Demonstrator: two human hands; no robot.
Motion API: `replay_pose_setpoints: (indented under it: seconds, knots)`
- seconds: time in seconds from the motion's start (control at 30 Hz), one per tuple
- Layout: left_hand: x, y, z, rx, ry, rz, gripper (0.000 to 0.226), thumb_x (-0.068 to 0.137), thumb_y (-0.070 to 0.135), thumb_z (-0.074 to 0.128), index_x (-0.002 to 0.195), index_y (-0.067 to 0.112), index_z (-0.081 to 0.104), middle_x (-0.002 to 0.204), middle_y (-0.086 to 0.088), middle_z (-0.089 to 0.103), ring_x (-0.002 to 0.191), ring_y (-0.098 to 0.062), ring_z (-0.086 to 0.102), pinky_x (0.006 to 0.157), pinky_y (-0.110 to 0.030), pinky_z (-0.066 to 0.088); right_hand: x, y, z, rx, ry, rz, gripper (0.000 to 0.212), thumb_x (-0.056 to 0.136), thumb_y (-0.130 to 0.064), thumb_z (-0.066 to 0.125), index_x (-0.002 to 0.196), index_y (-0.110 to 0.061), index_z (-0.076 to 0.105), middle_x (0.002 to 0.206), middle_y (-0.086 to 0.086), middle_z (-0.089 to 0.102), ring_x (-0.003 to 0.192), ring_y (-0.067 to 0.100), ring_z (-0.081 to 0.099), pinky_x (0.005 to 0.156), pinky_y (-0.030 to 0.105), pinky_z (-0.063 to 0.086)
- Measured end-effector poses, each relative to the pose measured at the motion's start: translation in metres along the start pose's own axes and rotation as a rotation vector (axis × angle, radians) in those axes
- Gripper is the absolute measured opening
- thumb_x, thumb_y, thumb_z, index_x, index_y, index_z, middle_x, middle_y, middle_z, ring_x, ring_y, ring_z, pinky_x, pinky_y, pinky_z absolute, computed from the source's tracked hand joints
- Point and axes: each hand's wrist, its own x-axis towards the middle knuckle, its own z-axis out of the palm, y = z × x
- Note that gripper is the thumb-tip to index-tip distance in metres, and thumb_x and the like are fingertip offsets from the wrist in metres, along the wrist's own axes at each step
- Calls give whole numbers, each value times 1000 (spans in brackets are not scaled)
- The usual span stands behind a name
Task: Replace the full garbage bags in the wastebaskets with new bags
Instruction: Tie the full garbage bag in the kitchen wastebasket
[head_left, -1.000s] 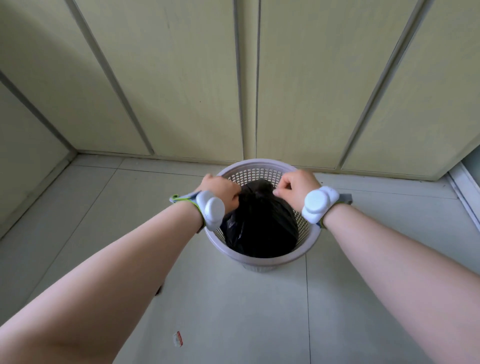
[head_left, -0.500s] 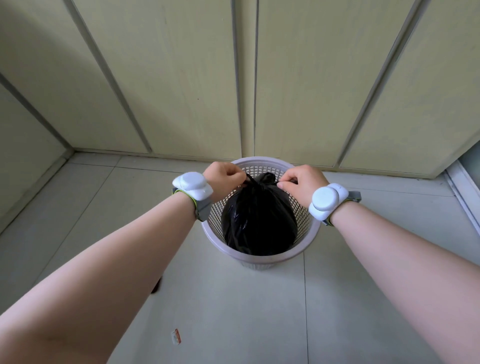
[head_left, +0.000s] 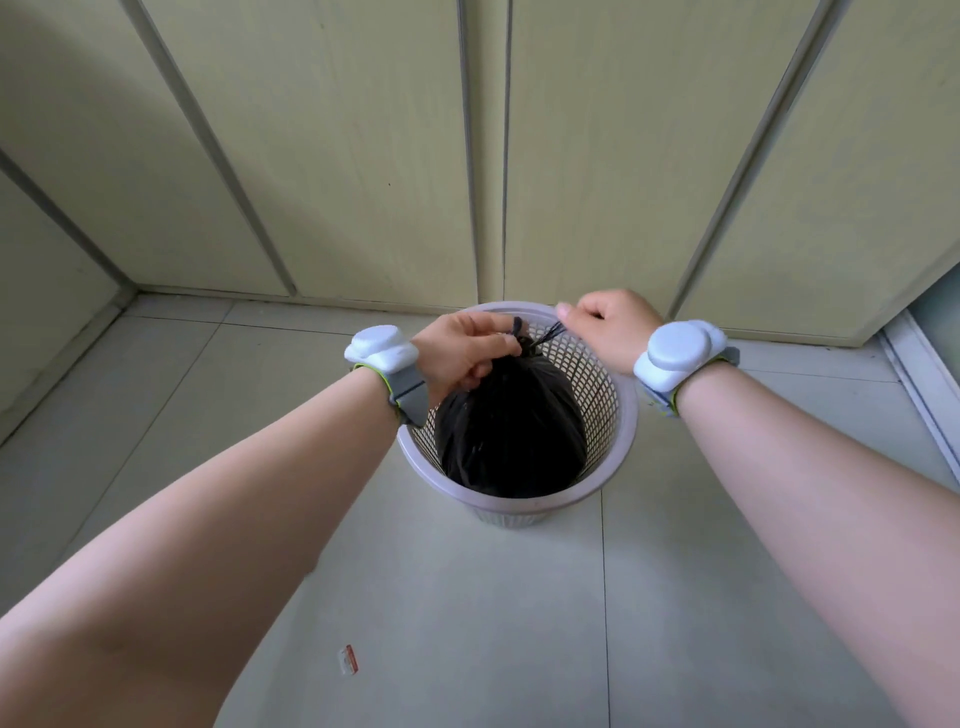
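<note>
Black garbage bag, full and rounded, sits down inside the pale plastic mesh wastebasket, which stands on the tiled floor just in front of the cupboard doors. Looks to me like the tying-off step: the top of the bag is gathered into a neck over the far side of the basket, and both hands are working on it.

Left hand is curled tight, fingers and thumb wrapped round the bunched neck right at the top of the bag. Right hand is off to the right above the far rim, also curled, with thumb and forefinger pinching a thin twisted tail of the plastic that stretches back to the neck. Can't really tell if the knot is finished or only half cinched; it's too small and dark.

My guess for the next move: pull that tail snug against the left hand's hold, then lift the bag straight up and out, keeping the light basket from coming along with it. No fresh bag is in view.

Also a little red and white scrap on the near floor.
</note>
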Motion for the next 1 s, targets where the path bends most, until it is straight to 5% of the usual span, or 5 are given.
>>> replay_pose_setpoints:
  seconds: [0.17,0.3,0.53,0.73,1.0]
  knots:
    - [9,-6,7,492,40,138,9,85,18,68,86,26,63,75,6,62,72,-13,57,78,-31,49,2,-36,-11,368,-131,-111,34,96,-32,50,67,-18,60,60,-2,52,56,9,41,61,27,36]
    - [10,-5,12,408,72,134,22,98,16,46,79,22,56,68,2,54,43,-2,43,46,-16,37,3,-37,-1,741,-198,-125,24,99,-30,40,99,-26,64,97,2,64,76,8,55,67,16,43]
    - [4,-7,10,219,63,59,17,100,21,41,96,17,57,70,2,56,44,-7,40,36,-15,30,-4,-12,29,367,-109,-153,29,79,-4,69,82,-32,63,78,-11,67,74,9,61,73,16,47]
    - [3,-4,7,224,31,54,20,100,26,40,97,17,57,76,-2,65,47,-12,47,43,-22,32,-6,-13,31,363,-60,-152,15,77,-5,72,79,-18,64,67,-10,64,52,-6,54,60,6,41]
    - [7,-2,-4,221,132,19,28,98,33,43,82,17,59,82,-11,70,50,-21,48,46,-26,34,-6,-6,28,202,-62,-187,10,84,-12,64,77,-17,59,69,-3,59,57,3,47,57,14,36]
